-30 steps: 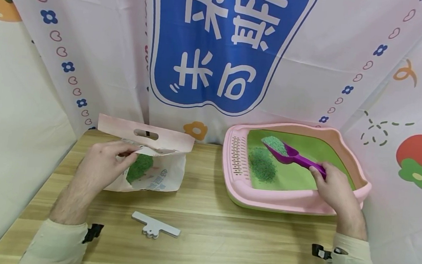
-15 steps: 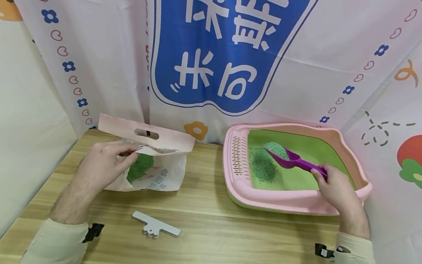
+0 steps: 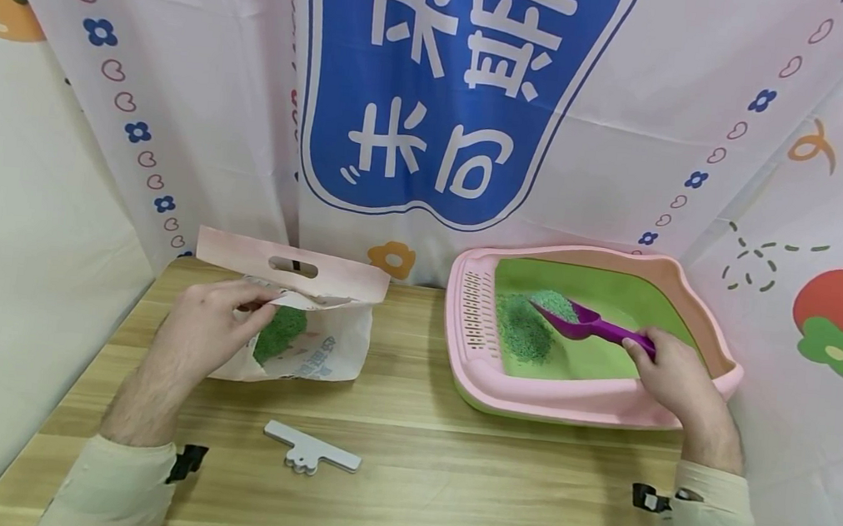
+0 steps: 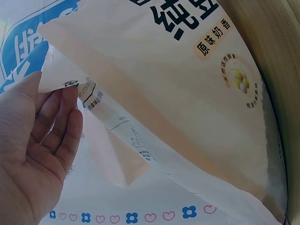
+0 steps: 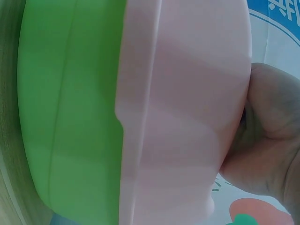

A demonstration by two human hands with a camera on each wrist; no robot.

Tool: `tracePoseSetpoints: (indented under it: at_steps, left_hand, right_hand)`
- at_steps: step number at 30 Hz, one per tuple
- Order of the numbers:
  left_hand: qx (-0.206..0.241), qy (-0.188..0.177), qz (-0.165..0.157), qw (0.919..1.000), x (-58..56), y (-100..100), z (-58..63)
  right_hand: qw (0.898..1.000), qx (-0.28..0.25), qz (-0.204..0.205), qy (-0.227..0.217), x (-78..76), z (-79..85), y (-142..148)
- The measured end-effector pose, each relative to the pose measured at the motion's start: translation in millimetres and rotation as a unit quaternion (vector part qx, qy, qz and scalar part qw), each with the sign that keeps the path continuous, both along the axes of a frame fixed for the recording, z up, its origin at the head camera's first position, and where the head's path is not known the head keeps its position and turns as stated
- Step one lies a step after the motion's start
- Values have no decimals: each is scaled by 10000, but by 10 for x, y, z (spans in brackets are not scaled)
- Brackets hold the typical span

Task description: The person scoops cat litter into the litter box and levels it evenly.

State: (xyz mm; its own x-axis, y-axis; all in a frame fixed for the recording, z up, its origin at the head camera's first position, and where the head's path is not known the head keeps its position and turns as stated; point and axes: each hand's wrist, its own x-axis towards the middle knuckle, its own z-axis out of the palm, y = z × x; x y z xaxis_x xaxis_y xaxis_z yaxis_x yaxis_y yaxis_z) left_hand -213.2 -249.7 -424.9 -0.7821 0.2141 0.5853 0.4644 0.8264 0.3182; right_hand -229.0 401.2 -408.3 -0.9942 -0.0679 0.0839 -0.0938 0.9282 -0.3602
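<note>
My left hand (image 3: 217, 320) pinches the upper edge of a white and pink paper bag (image 3: 335, 347), holding its mouth apart. Green cat litter (image 3: 281, 334) shows inside. In the left wrist view the thumb and fingers (image 4: 68, 124) grip the bag's edge. My right hand (image 3: 675, 377) grips the handle of a purple scoop (image 3: 578, 323), heaped with pale green litter, over a pink-rimmed litter box (image 3: 568, 399). A darker pile of litter (image 3: 527, 329) lies on the box's green floor below the scoop tip. In the right wrist view the box wall (image 5: 187, 108) hides the scoop.
A grey sealing clip (image 3: 311, 449) lies on the wooden table (image 3: 447, 491) in front of the bag. Printed cloth (image 3: 205, 69) hangs behind and at both sides. The litter box's slotted end (image 3: 481, 310) faces the bag.
The right hand and the loaded scoop have shifted slightly right and a little lower over the litter box. The left hand and the bag stay in place.
</note>
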Motion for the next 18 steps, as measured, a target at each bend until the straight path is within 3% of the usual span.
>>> tracePoseSetpoints:
  at_steps: [18]
  left_hand:
    - [28,-2,-9,10000,-9,-7,-1]
  right_hand:
    - [9996,117,140,-228,-33,33,35]
